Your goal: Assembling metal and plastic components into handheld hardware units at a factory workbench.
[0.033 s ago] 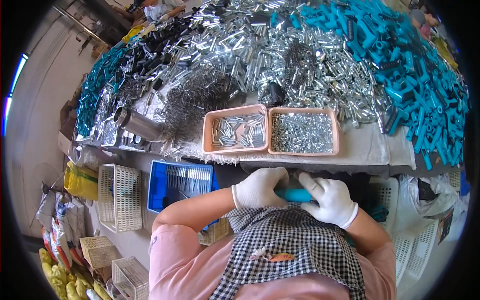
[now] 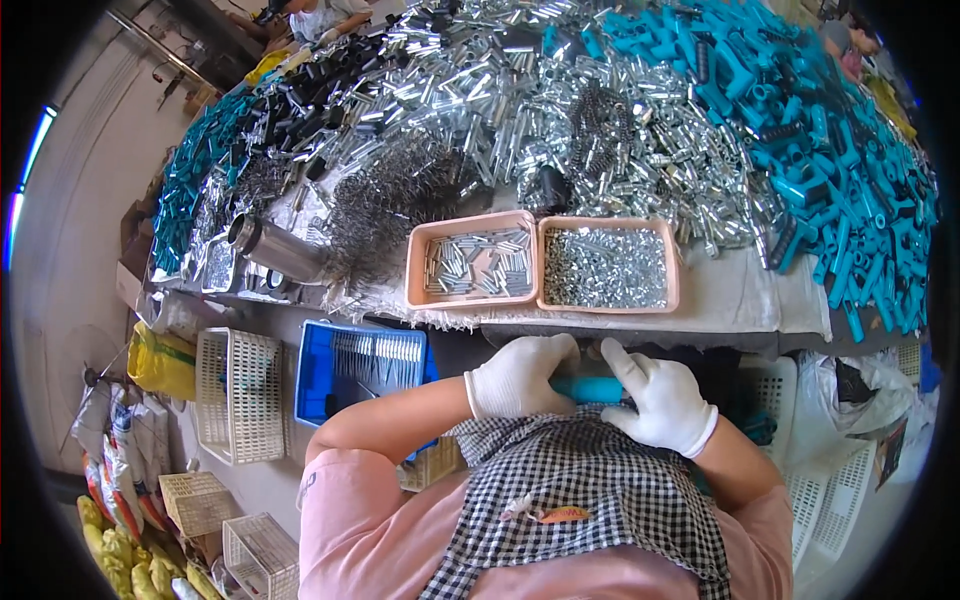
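My gloved left hand (image 2: 520,378) is wrapped round a teal plastic handle (image 2: 590,389), which lies level in front of my checked apron. At the handle's right end is my gloved right hand (image 2: 665,400), with forefinger and thumb closed about that end. Past the table's near edge stand two pinkish trays side by side. The left tray (image 2: 415,270) holds loose short metal pins. Many tiny shiny metal pieces fill the right tray (image 2: 672,265). Whether anything small sits between my right fingertips is hidden.
Heaped on the table are metal tubes (image 2: 480,120), dark springs (image 2: 390,190) and teal handles (image 2: 840,200). A steel flask (image 2: 275,250) lies at left. Below the edge stand a blue bin (image 2: 312,375) with metal rods and white baskets (image 2: 240,440). Another person (image 2: 325,18) is far left.
My right fingers have shifted slightly at the handle's end, and a dark bit seen beside the fingertips before no longer shows. My left hand keeps its place.
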Tool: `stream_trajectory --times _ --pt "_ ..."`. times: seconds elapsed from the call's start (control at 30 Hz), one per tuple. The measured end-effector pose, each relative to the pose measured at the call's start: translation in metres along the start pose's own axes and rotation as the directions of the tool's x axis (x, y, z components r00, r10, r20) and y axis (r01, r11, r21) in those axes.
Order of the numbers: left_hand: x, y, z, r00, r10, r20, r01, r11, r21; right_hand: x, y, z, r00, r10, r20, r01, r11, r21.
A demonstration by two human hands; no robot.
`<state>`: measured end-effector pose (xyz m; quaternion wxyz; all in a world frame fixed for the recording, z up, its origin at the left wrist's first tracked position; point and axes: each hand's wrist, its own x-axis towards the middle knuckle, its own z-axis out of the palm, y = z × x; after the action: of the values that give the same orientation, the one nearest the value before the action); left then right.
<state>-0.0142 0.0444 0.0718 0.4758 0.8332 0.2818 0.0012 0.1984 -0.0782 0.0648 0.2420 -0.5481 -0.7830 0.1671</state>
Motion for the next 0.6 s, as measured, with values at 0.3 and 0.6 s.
stream_trajectory --times 0.3,0.6 --pt "0.048 -0.061 -0.1 0.841 -0.037 -0.54 0.19 0.954 0.23 -0.001 0.016 0.015 0.979 0.202 -0.006 -0.191 0.933 0.305" --pt "0.089 -0.125 -0.089 0.908 -0.123 -0.4 0.388 0.601 0.698 0.008 0.024 0.014 0.979 0.201 -0.025 -0.191 0.956 0.224"
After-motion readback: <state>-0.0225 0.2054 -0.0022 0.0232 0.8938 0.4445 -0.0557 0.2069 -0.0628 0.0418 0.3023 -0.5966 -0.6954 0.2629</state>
